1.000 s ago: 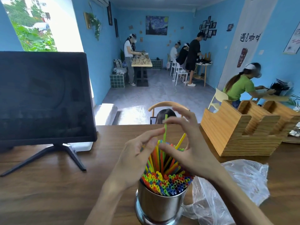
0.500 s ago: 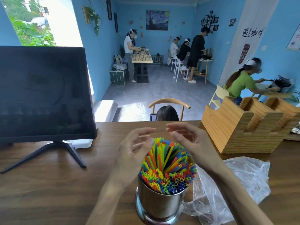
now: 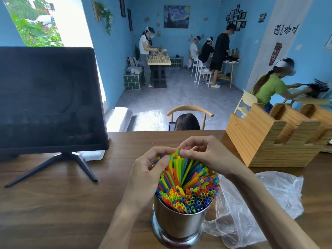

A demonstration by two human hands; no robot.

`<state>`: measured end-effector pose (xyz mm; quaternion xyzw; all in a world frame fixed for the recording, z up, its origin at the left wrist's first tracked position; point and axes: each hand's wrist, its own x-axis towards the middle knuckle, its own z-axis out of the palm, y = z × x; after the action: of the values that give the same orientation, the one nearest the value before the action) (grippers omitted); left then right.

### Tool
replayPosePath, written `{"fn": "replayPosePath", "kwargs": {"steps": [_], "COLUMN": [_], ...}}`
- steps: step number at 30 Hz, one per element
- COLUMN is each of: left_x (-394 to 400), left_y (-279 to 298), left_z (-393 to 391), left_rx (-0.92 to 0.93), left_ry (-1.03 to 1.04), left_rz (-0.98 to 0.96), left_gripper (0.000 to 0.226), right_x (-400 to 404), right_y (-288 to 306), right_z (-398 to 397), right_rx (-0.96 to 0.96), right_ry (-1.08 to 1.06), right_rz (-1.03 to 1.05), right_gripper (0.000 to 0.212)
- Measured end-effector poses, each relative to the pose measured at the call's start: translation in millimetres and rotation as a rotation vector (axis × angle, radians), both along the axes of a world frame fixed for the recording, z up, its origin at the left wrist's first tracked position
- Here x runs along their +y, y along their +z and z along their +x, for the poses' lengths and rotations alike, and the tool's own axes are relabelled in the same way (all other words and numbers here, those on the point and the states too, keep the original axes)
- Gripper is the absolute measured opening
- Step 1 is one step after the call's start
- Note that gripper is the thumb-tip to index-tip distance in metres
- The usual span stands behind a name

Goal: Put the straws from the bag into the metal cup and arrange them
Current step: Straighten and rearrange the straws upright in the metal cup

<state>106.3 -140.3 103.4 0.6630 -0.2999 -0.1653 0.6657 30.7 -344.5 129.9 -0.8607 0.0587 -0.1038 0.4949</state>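
A shiny metal cup [image 3: 177, 225] stands on the wooden table near its front edge, packed with many coloured straws [image 3: 190, 186] that lean toward me. My left hand [image 3: 149, 169] curls against the left side of the bundle, its fingertips on the far straw tips. My right hand [image 3: 206, 153] comes from the right, its fingers curled onto the same far tips. Both hands meet at the top of the bundle. The clear plastic bag [image 3: 265, 200] lies crumpled and flat to the right of the cup.
A dark monitor [image 3: 48, 99] on a tripod stand fills the left of the table. A wooden slotted holder [image 3: 274, 137] sits at the back right. Beyond the table edge are a chair, a seated person's head and several people working in a blue room.
A second ago my right hand held single straws raised above the bundle. They dropped in, both hands opened around the bundle, and now both have closed onto the far straw tips.
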Motion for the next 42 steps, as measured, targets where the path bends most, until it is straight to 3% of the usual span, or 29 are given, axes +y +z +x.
{"fn": "replayPosePath", "kwargs": {"steps": [4, 13, 21, 29, 35, 42], "left_x": [-0.5, -1.0, -1.7, 0.6, 0.6, -4.3], "left_y": [0.8, 1.9, 5.0, 8.8, 13.0, 27.6], "left_z": [0.0, -0.7, -2.5, -5.2, -2.5, -0.2], "left_rx": [-0.002, 0.044, 0.007, 0.012, -0.064, -0.138], "left_ry": [-0.005, 0.002, 0.017, 0.017, 0.031, 0.008], "left_rz": [0.003, -0.028, 0.004, 0.042, 0.087, 0.192], "left_gripper": [0.016, 0.015, 0.015, 0.016, 0.019, 0.028], "right_x": [-3.1, -6.9, -2.8, -6.2, -5.1, -13.1], "right_y": [2.0, 11.0, 15.6, 21.1, 37.3, 59.0], "right_z": [2.3, 5.5, 7.6, 15.3, 10.9, 9.8], "right_rx": [0.002, -0.031, -0.091, 0.006, -0.197, -0.204], "right_ry": [0.060, 0.083, 0.152, 0.257, 0.155, 0.202], "right_rz": [-0.036, -0.163, -0.215, -0.254, -0.275, -0.303], "right_gripper": [0.017, 0.008, 0.015, 0.007, 0.005, 0.002]}}
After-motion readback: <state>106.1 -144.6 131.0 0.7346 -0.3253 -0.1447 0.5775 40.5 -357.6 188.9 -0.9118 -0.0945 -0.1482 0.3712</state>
